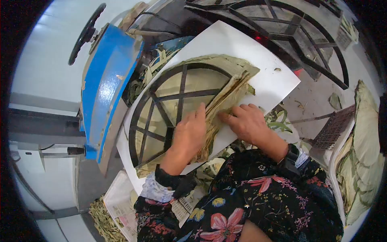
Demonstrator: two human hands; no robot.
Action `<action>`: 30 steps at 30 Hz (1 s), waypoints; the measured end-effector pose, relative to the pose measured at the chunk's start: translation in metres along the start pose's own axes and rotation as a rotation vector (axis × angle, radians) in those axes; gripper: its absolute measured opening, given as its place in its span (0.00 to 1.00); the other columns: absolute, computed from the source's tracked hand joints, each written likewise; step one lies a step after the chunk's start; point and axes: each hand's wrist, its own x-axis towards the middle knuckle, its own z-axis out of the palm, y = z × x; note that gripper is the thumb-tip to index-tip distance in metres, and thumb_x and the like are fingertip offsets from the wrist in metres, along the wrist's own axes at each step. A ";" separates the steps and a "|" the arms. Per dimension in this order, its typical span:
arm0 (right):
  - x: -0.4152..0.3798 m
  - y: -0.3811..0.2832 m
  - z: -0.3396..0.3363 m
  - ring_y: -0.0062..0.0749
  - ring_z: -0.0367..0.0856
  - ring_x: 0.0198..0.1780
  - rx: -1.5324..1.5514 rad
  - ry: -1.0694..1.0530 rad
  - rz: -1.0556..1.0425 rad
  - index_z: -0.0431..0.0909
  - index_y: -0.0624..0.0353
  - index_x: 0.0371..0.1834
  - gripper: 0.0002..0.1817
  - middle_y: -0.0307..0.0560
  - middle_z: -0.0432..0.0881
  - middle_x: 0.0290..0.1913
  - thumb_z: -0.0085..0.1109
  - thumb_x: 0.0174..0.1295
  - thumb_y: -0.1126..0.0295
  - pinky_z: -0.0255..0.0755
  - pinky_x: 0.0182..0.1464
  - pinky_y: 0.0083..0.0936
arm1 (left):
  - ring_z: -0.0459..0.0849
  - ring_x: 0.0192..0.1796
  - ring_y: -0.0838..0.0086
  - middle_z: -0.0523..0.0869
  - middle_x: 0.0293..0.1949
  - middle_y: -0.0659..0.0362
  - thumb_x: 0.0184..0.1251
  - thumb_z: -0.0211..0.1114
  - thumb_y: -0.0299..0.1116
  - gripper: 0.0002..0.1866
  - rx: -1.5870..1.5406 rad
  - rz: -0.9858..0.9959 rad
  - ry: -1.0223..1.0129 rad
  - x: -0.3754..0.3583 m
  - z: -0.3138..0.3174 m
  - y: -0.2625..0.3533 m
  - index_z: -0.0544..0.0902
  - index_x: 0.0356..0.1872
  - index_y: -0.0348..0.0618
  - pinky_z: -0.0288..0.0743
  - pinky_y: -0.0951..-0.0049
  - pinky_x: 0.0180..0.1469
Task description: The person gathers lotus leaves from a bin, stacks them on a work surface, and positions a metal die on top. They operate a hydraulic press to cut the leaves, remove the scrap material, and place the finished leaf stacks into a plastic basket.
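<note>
A stack of large dried leaves (225, 92) lies on a white board (278, 86), its right side folded up into a ridge of many layers. On the leaves rests a black fan-shaped metal frame with crossbars (182, 97). My left hand (188, 133) is at the ridge's left side, over the frame's right edge, its fingers together against the leaves and its thumb hidden. At the ridge's right side, my right hand (248, 123) has its fingers curled and its thumb against the leaf layers.
A blue machine part (111, 84) with a black handwheel (86, 34) stands at left. Another black frame (298, 40) lies at upper right. More leaves (365, 149) fill a container at right, beside a brown woven seat (334, 127). Leaf scraps (280, 121) lie around the board.
</note>
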 end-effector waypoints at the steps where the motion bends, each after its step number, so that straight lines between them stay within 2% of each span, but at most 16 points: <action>1: 0.000 -0.001 0.001 0.34 0.76 0.34 0.002 -0.002 -0.004 0.79 0.45 0.45 0.16 0.39 0.73 0.30 0.53 0.51 0.67 0.67 0.37 0.32 | 0.80 0.42 0.50 0.80 0.37 0.43 0.55 0.53 0.21 0.25 0.027 0.029 0.023 0.000 0.004 0.003 0.67 0.57 0.27 0.76 0.59 0.43; 4: -0.005 -0.002 0.001 0.34 0.75 0.35 -0.004 0.019 -0.013 0.79 0.45 0.44 0.16 0.39 0.72 0.29 0.53 0.50 0.67 0.66 0.37 0.32 | 0.79 0.41 0.51 0.79 0.38 0.43 0.55 0.53 0.21 0.25 0.045 0.074 0.053 -0.001 0.010 0.001 0.67 0.57 0.26 0.76 0.60 0.43; 6: -0.012 -0.007 0.002 0.33 0.74 0.35 0.159 0.009 -0.221 0.79 0.45 0.43 0.16 0.38 0.71 0.29 0.53 0.50 0.66 0.65 0.37 0.32 | 0.79 0.41 0.51 0.79 0.38 0.43 0.54 0.53 0.22 0.26 0.039 0.085 0.056 -0.001 0.011 -0.002 0.66 0.57 0.26 0.76 0.60 0.43; 9: -0.014 -0.021 0.005 0.32 0.74 0.35 0.134 -0.002 -0.280 0.79 0.46 0.43 0.15 0.37 0.71 0.29 0.53 0.50 0.66 0.65 0.38 0.31 | 0.79 0.41 0.52 0.79 0.38 0.43 0.54 0.56 0.23 0.28 0.031 0.103 0.068 0.000 0.009 0.000 0.65 0.58 0.25 0.76 0.61 0.43; 12: -0.012 -0.022 0.009 0.31 0.72 0.33 0.076 0.018 -0.196 0.79 0.49 0.42 0.18 0.37 0.70 0.26 0.57 0.45 0.68 0.63 0.36 0.30 | 0.79 0.42 0.51 0.79 0.41 0.43 0.55 0.58 0.27 0.30 0.099 0.073 -0.009 0.000 0.008 0.004 0.63 0.60 0.26 0.76 0.60 0.44; 18: -0.011 -0.024 0.012 0.32 0.73 0.33 0.031 0.080 -0.041 0.78 0.52 0.46 0.20 0.38 0.73 0.29 0.57 0.45 0.70 0.64 0.38 0.30 | 0.78 0.44 0.51 0.78 0.43 0.43 0.55 0.61 0.31 0.34 0.063 0.066 -0.018 0.000 0.007 0.008 0.60 0.62 0.26 0.76 0.60 0.45; 20: -0.011 -0.024 0.010 0.31 0.74 0.34 0.036 0.061 -0.047 0.76 0.52 0.48 0.20 0.38 0.74 0.30 0.55 0.48 0.69 0.64 0.38 0.30 | 0.78 0.45 0.51 0.78 0.45 0.42 0.55 0.60 0.29 0.34 0.122 0.003 -0.107 0.002 0.005 0.011 0.59 0.62 0.25 0.75 0.61 0.48; 21: -0.011 -0.023 0.009 0.31 0.75 0.35 0.040 0.042 -0.052 0.75 0.51 0.51 0.20 0.37 0.75 0.32 0.53 0.51 0.68 0.65 0.38 0.31 | 0.78 0.45 0.51 0.78 0.45 0.42 0.55 0.60 0.29 0.34 0.123 0.005 -0.106 0.002 0.006 0.011 0.59 0.62 0.25 0.75 0.61 0.48; 24: -0.013 -0.019 0.011 0.31 0.75 0.36 0.041 0.002 -0.079 0.74 0.51 0.52 0.22 0.38 0.75 0.33 0.53 0.51 0.68 0.66 0.39 0.31 | 0.78 0.46 0.51 0.78 0.46 0.42 0.56 0.57 0.27 0.32 0.148 -0.006 -0.076 0.003 0.010 0.006 0.59 0.62 0.24 0.74 0.60 0.49; 28: -0.010 -0.021 0.005 0.31 0.77 0.36 0.040 0.011 -0.079 0.74 0.51 0.53 0.22 0.37 0.76 0.32 0.53 0.51 0.68 0.67 0.39 0.31 | 0.79 0.46 0.49 0.79 0.44 0.40 0.57 0.54 0.25 0.28 0.048 -0.008 -0.054 0.003 0.000 0.003 0.62 0.61 0.27 0.74 0.58 0.49; 30: -0.006 -0.023 0.004 0.33 0.79 0.33 0.007 -0.006 -0.059 0.74 0.50 0.53 0.21 0.37 0.77 0.30 0.52 0.53 0.67 0.69 0.36 0.32 | 0.79 0.45 0.49 0.79 0.43 0.40 0.57 0.54 0.25 0.28 0.028 -0.034 -0.058 0.004 -0.007 0.004 0.63 0.60 0.28 0.73 0.57 0.49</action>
